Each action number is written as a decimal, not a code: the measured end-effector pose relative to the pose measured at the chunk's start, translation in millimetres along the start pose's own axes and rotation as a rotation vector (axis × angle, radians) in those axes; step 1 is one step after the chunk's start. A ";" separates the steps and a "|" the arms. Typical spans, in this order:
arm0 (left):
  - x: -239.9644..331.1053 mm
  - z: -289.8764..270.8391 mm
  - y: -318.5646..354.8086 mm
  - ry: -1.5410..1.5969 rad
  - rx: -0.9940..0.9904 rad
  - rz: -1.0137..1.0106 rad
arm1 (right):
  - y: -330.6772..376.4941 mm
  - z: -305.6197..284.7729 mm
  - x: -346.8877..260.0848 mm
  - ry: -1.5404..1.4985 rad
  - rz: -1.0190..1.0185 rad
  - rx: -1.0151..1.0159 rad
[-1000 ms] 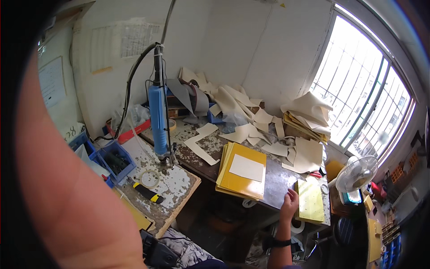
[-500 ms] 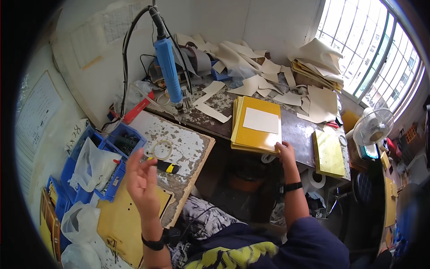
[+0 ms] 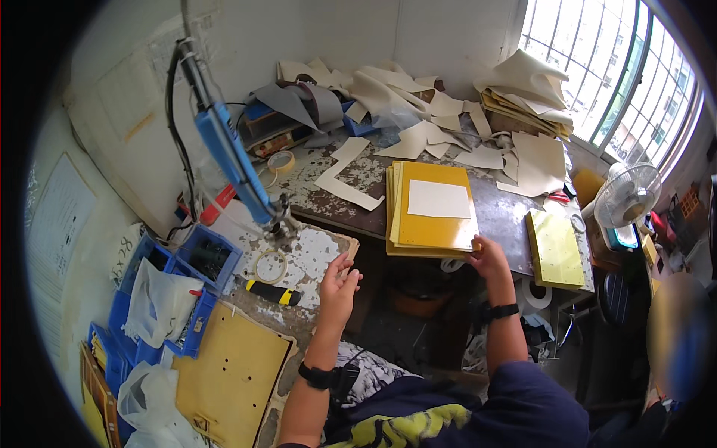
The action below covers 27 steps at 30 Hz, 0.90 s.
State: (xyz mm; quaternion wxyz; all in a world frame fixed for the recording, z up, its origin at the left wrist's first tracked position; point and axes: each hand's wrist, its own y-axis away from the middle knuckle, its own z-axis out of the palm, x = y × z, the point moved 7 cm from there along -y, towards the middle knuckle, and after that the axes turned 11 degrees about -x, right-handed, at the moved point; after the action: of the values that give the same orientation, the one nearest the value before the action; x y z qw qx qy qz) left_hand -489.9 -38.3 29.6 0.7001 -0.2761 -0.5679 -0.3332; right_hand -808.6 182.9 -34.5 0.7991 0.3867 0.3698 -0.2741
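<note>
My right hand (image 3: 491, 259) pinches the near right corner of a stack of yellow boards (image 3: 433, 236) on the dark worktable. A cream rectangular sheet (image 3: 439, 199) lies on the top board. My left hand (image 3: 338, 290) is in the air at the edge of the white-patched bench, its fingers apart and partly bent, holding nothing. Beside it on that bench lie a black and yellow cutter knife (image 3: 273, 292) and a ring of pale tape (image 3: 269, 266). Above them a blue electric screwdriver (image 3: 233, 161) hangs tilted from its cable.
Blue bins (image 3: 208, 246) with hardware and plastic bags stand at the left. A drilled yellow panel (image 3: 231, 366) lies on the near bench. Cream offcuts (image 3: 426, 140) cover the table's back. A yellow box-shaped piece (image 3: 555, 250) and a fan (image 3: 629, 196) are at the right.
My left hand has moved right, from over the near bench to its edge. The screwdriver has swung from near upright to a tilt, its top to the left. My right hand stays at the stack's corner.
</note>
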 end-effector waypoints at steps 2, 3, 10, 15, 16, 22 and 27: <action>-5.4 6.6 -11.7 -0.011 0.010 -0.006 | -10.0 -2.4 2.5 -0.045 -0.014 -0.070; -5.7 9.9 -14.2 -0.015 0.005 -0.008 | -12.1 1.1 3.3 -0.085 -0.020 -0.144; -19.2 10.2 -20.0 -0.016 -0.037 -0.102 | -20.5 22.0 -14.4 -0.197 0.049 -0.263; -21.4 4.8 -7.7 0.015 -0.023 -0.122 | -26.6 40.7 -11.0 -0.200 0.076 -0.356; -19.9 2.6 -3.2 0.020 -0.007 -0.123 | -25.7 41.5 -12.8 -0.125 0.009 -0.355; -23.0 5.5 13.7 0.107 0.024 -0.131 | 9.3 41.7 -0.5 -0.087 -0.354 -0.439; -24.2 14.3 55.5 0.318 0.020 -0.100 | 97.9 91.5 63.0 -0.417 -0.234 -0.605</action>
State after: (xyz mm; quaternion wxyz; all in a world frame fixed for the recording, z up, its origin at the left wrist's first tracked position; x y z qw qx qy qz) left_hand -458.5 11.1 8.3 0.7664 -0.1842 -0.4662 -0.4017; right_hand -666.7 152.1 -5.4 0.8984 0.0246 0.3051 -0.3150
